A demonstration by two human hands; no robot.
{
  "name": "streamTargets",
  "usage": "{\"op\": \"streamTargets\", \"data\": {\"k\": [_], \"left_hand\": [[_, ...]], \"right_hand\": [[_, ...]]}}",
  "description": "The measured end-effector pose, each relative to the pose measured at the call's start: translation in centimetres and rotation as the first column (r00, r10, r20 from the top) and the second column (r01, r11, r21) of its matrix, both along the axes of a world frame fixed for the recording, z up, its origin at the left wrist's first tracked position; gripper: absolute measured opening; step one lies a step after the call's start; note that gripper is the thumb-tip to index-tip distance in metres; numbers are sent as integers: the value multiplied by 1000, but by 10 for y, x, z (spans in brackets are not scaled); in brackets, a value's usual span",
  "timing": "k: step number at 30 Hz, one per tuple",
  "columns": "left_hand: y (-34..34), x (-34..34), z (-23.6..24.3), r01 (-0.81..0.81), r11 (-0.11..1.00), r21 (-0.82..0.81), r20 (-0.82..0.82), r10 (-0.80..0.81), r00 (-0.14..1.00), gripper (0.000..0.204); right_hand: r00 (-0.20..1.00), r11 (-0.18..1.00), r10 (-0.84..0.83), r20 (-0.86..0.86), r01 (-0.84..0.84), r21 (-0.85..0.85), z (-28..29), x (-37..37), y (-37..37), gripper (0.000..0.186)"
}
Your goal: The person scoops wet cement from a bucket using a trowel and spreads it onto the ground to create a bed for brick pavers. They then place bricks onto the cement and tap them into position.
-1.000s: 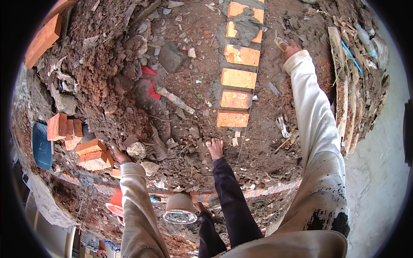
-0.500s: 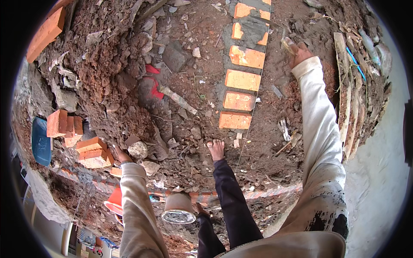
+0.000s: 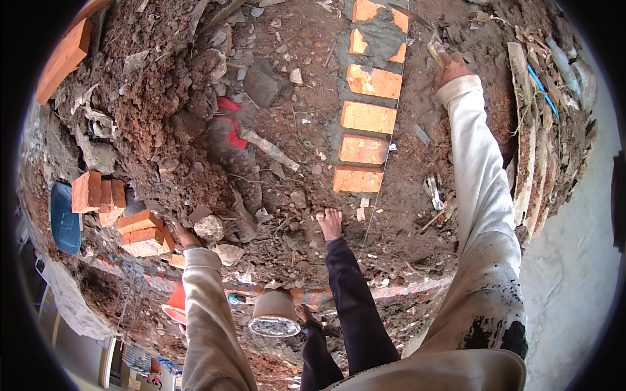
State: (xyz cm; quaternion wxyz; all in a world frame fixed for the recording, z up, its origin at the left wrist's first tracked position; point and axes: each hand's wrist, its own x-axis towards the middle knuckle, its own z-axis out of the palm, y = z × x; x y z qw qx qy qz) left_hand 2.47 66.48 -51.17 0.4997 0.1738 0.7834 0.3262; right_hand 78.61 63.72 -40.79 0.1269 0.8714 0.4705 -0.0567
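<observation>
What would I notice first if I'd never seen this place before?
Probably the row of bright orange bricks running up the middle to the top, with grey mortar smeared over the far ones. Next, at upper right, the right hand gripping a trowel. Then a bare foot below the row, and red scraps on the dirt to its left.

Rough brown soil point(image 3: 407, 228) beneath a row of orange bricks point(image 3: 368, 117), a grey stone point(image 3: 263, 83) and weathered planks point(image 3: 521, 124)
</observation>
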Motion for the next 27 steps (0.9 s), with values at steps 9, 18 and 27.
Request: {"op": "streamTargets", "data": {"k": [9, 18, 27], "left_hand": [[9, 65, 39, 18, 978, -208, -60, -31, 998, 71], [5, -3, 20, -25, 999, 23, 35, 24, 999, 63], [3, 16, 18, 34, 999, -29, 61, -32, 998, 63]], "right_hand": [[983, 960, 183, 18, -175, -218, -1, -9, -22, 56], [981, 997, 82, -174, -81, 11, -10, -19, -18, 55], [967, 982, -189, -173, 190, -13, -86, 4, -20, 41]]}}
